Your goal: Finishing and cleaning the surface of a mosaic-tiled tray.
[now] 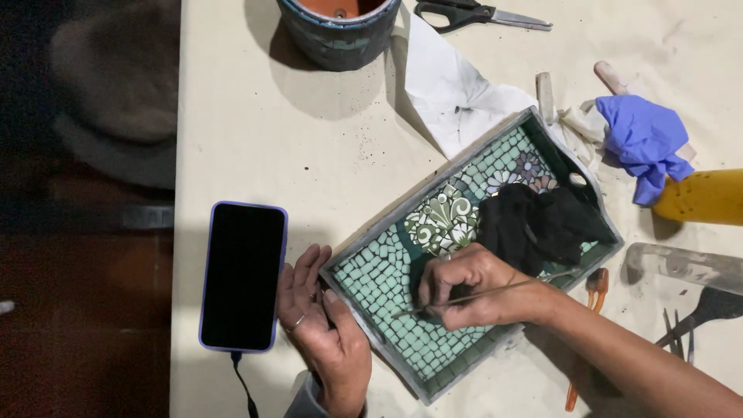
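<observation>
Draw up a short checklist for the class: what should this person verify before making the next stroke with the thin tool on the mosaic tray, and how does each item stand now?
1. Tray steadied: ok. The left hand rests against the corner of the mosaic tray.
2. Tool in a firm grip: ok. The right hand pinches the thin metal tool.
3. Tool tip on the tiles: ok, it meets the pale green tiles.
4. Work area free of cloth: ok, the black cloth lies at the tray's far end.
5. Phone out of the way: not ok, it lies right beside the left hand.
6. Grout condition: cannot tell.
</observation>
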